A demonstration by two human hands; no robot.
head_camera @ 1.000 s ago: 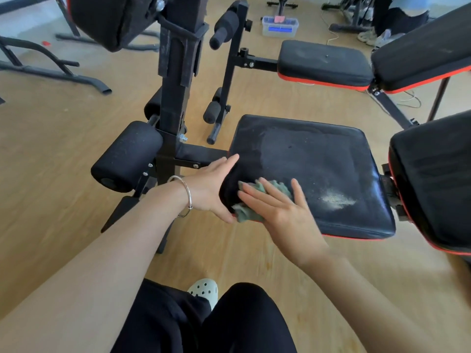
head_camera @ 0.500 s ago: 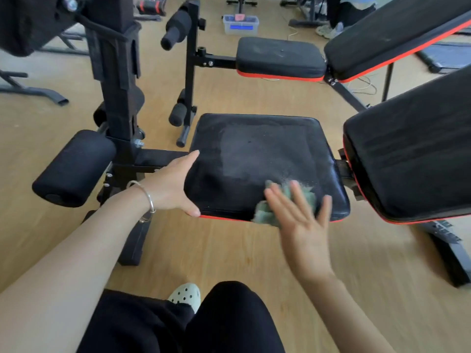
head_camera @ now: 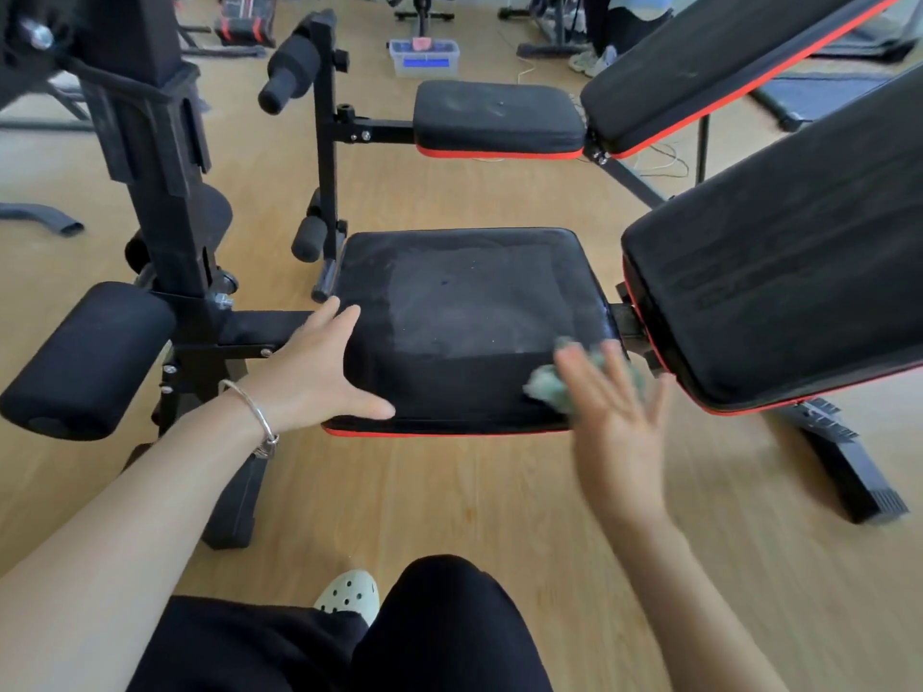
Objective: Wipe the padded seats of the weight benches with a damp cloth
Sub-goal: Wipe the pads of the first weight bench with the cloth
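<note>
Near padded seat (head_camera: 474,312) of the black bench is seen flat and level, red trim along its front edge. A dull greyish patch is noted across the seat's middle and far part, with a darker band along the left side and the near edge. Left hand (head_camera: 319,372) is laid against the seat's left edge, fingers straight and together, thumb stretched out along the near left corner; nothing is held in it. A thin metal bracelet (head_camera: 257,417) is worn on that wrist. Right hand (head_camera: 614,417) is blurred, with fingers straight and fanned wide, pressed flat on the green cloth (head_camera: 547,389). The cloth is bunched at the seat's near right corner, partly hidden under the fingers. The tilted backrest (head_camera: 779,272) is located just right of the seat, close to the right fingertips; contact cannot be told through the blur. A foam roller (head_camera: 85,362) is mounted on the frame left of the seat. A second seat (head_camera: 499,114) with red trim is seen farther back, apart from the near one, its own backrest (head_camera: 709,57) raised to the right. A clear plastic box (head_camera: 423,57) is set on the wooden floor (head_camera: 449,491) behind it. Black trousers (head_camera: 424,636) and a pale clog (head_camera: 349,591) are visible at the bottom edge.
</note>
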